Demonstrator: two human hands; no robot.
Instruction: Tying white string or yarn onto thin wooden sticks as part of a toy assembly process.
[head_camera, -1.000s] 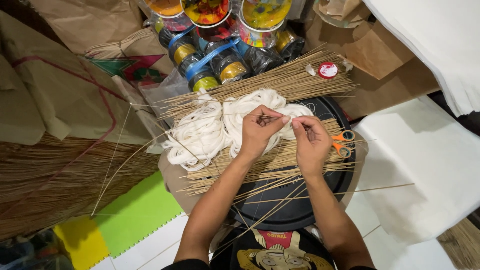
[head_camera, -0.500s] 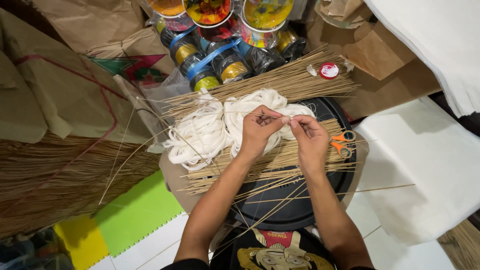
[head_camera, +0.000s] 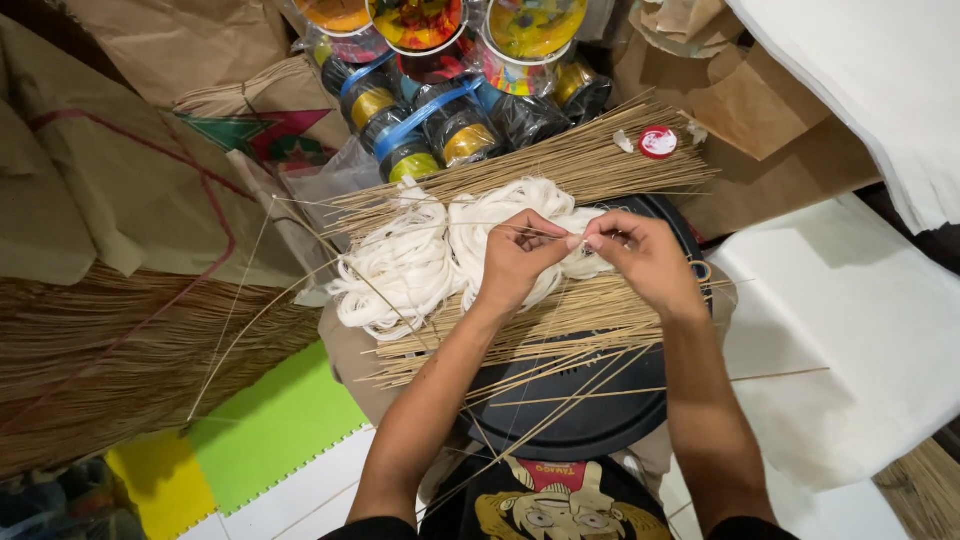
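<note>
My left hand (head_camera: 515, 262) and my right hand (head_camera: 645, 258) meet fingertip to fingertip over a black round tray (head_camera: 590, 425) on my lap. Both pinch a thin stick or strand between them; it is too fine to tell which. Under the hands lies a bundle of thin bamboo sticks (head_camera: 540, 325), and just behind it a heap of white string (head_camera: 420, 260). A second bundle of sticks (head_camera: 560, 160) lies farther back. An orange-handled pair of scissors is mostly hidden behind my right hand.
Spools and jars (head_camera: 440, 110) with coloured lids stand at the back. Brown paper bags (head_camera: 130, 190) and a straw-like mat (head_camera: 110, 370) fill the left. White sheets (head_camera: 840, 330) lie at the right. A small red cap (head_camera: 657, 141) sits near the far sticks. Green and yellow foam tiles (head_camera: 260, 430) cover the floor.
The hands stay joined at the fingertips over the sticks; their pose shifts only slightly. The scissors near my right hand are now more hidden.
</note>
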